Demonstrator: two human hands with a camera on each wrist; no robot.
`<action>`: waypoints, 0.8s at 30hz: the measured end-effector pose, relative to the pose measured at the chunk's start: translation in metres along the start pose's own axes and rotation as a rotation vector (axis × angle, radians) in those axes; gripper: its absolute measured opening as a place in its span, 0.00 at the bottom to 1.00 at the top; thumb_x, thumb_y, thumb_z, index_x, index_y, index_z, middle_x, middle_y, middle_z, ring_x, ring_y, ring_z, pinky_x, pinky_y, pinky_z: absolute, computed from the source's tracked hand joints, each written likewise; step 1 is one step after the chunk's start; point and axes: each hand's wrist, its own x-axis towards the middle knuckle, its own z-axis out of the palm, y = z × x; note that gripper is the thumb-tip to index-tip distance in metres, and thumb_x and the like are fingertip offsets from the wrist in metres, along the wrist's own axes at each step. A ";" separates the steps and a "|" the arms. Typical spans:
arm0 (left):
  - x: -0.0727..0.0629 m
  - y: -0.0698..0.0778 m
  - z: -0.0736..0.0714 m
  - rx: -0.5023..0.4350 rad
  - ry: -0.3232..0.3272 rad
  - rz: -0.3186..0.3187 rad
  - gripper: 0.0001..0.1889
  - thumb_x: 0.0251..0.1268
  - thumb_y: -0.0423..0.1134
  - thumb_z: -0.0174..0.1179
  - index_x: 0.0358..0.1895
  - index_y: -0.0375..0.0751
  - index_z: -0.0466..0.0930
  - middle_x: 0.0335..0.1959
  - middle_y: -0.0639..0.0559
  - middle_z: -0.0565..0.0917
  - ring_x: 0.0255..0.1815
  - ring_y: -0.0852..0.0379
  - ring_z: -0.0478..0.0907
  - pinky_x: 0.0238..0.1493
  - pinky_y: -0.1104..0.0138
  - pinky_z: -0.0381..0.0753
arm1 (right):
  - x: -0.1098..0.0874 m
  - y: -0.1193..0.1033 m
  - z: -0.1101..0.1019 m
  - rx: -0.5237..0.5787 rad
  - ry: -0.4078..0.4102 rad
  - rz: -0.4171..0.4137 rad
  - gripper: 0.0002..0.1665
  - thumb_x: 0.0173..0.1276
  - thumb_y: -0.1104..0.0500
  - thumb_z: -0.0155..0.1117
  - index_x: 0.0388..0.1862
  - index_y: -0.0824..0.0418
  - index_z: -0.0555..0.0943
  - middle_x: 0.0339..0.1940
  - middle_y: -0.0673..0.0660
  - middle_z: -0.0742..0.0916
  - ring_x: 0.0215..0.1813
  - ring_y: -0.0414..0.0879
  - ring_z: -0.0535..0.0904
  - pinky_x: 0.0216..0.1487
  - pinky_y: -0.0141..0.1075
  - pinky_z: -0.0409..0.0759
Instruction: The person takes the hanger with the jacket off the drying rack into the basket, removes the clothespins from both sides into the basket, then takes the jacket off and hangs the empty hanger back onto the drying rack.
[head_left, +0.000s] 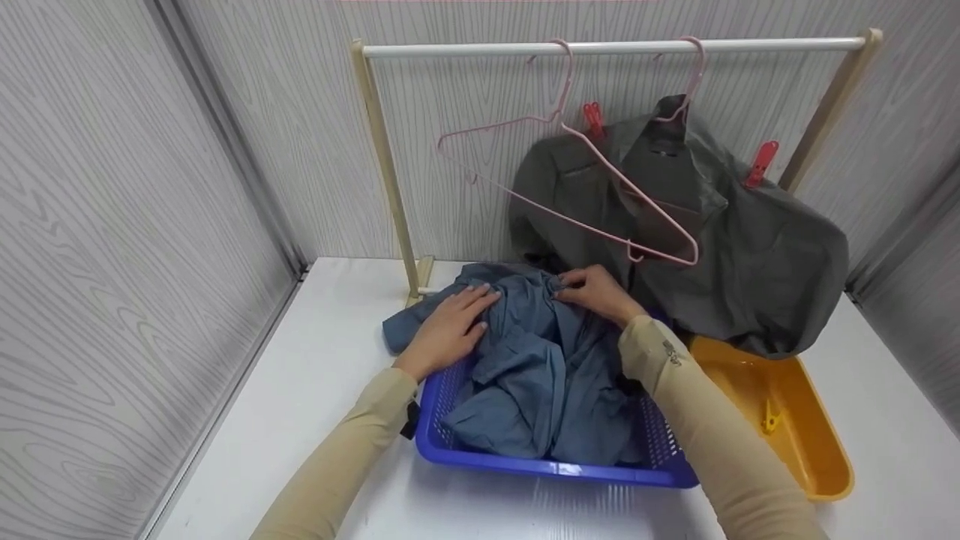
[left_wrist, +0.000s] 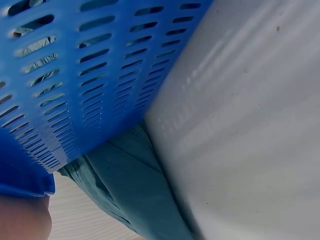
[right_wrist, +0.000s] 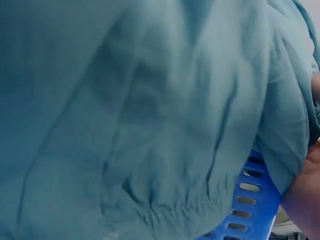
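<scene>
A blue-grey garment (head_left: pixel 525 360), crumpled, lies in a blue perforated basket (head_left: pixel 555 469), with one part spread over the left and back rim. My left hand (head_left: pixel 448 330) rests on its upper left part, fingers extended over the cloth. At the garment's upper right, my right hand (head_left: pixel 600 291) pinches a bit of fabric between thumb and fingers. In the left wrist view, cloth (left_wrist: pixel 135 180) hangs down beside the slotted basket wall (left_wrist: pixel 105 65). The right wrist view is mostly filled by the garment (right_wrist: pixel 165 115), with a gathered elastic edge; a piece of the hand (right_wrist: pixel 307 192) shows at right.
Behind the basket stands a rack with a white rail (head_left: pixel 465 50). From it hang a bare pink hanger (head_left: pixel 600 154) and a dark grey jacket (head_left: pixel 757 262) with red clothespins (head_left: pixel 762 163). Right of the basket, a yellow tray (head_left: pixel 817 420) holds a yellow clothespin (head_left: pixel 770 418).
</scene>
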 end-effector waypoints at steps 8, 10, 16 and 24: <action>0.000 0.001 -0.001 0.006 -0.009 -0.007 0.27 0.77 0.40 0.49 0.76 0.48 0.60 0.76 0.47 0.59 0.77 0.45 0.52 0.74 0.53 0.49 | -0.004 -0.012 -0.010 0.040 -0.063 -0.037 0.11 0.66 0.64 0.65 0.25 0.62 0.76 0.21 0.49 0.74 0.24 0.41 0.66 0.28 0.31 0.64; 0.000 0.000 0.000 0.005 -0.008 -0.007 0.27 0.76 0.40 0.50 0.76 0.48 0.60 0.76 0.47 0.59 0.77 0.44 0.52 0.74 0.53 0.49 | -0.005 -0.015 -0.012 0.044 -0.073 -0.063 0.10 0.67 0.66 0.64 0.26 0.63 0.75 0.22 0.49 0.74 0.24 0.39 0.67 0.27 0.31 0.63; -0.001 0.000 0.000 -0.003 -0.006 -0.006 0.27 0.76 0.40 0.50 0.76 0.47 0.61 0.76 0.48 0.60 0.76 0.44 0.52 0.73 0.51 0.50 | -0.013 -0.025 -0.017 -0.011 -0.063 -0.094 0.06 0.67 0.68 0.63 0.29 0.65 0.77 0.25 0.50 0.78 0.24 0.41 0.69 0.27 0.31 0.65; 0.000 -0.001 0.000 0.005 -0.007 -0.006 0.27 0.75 0.40 0.51 0.75 0.46 0.62 0.75 0.47 0.61 0.76 0.44 0.53 0.73 0.49 0.50 | -0.032 -0.037 -0.023 -0.133 -0.053 -0.131 0.05 0.67 0.65 0.64 0.31 0.61 0.79 0.26 0.50 0.81 0.25 0.44 0.72 0.27 0.34 0.68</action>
